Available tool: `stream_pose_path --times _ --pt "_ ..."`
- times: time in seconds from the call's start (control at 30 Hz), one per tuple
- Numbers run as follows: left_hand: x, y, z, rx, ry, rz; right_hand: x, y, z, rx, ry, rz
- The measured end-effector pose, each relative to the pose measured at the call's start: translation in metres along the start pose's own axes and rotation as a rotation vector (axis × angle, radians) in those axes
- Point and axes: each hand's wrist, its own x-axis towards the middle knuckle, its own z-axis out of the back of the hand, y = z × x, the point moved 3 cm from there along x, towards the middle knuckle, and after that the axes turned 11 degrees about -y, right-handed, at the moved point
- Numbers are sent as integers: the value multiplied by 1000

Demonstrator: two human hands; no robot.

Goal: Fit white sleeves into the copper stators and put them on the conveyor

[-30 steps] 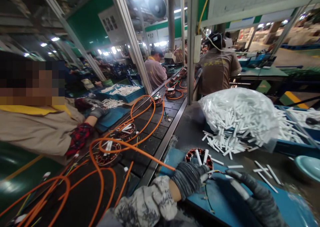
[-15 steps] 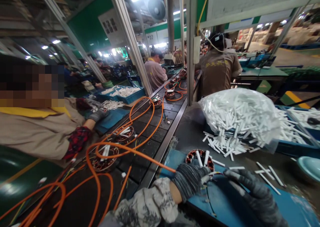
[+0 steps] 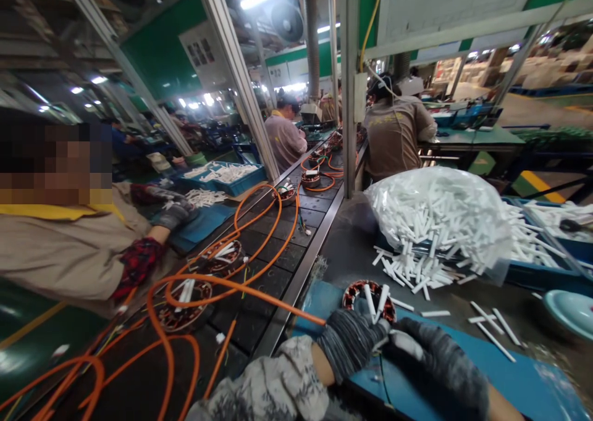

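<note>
A round motor stator with copper windings lies on a blue mat before me, two white sleeve tubes sticking up from it. My left hand, in a grey striped glove, is at its near side, fingers pinched on thin lead wires, one of which hangs below. Close by on the right is my right hand, gloved too; its bent fingertips meet the left ones, and what lies between them is hidden. An orange cable runs from the conveyor to my left hand.
Several stators and looped orange cables lie on the dark conveyor at left. A clear bag of white tubes and a pale blue bowl are at right. A co-worker sits across the conveyor; loose tubes lie near my right hand.
My right hand has moved left and up, and its fingertips now meet my left hand's. The wire seen between the hands is mostly covered. The view has shifted slightly.
</note>
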Motion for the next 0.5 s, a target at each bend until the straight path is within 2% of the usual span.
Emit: stream_pose_path --times 0.07,0.3,0.37,0.5 --pt "-2 -2 -3 31 -13 -9 -4 -5 1 12 39 -31" --pt "-8 -2 0 53 -79 -38 -6 -16 -7 11 -15 -21" --pt "-9 1 -1 23 -51 -35 -13 -22 0 -1 -118 -74" --pt "-10 5 -16 3 -1 16 -47 -55 31 -63 -473 -194"
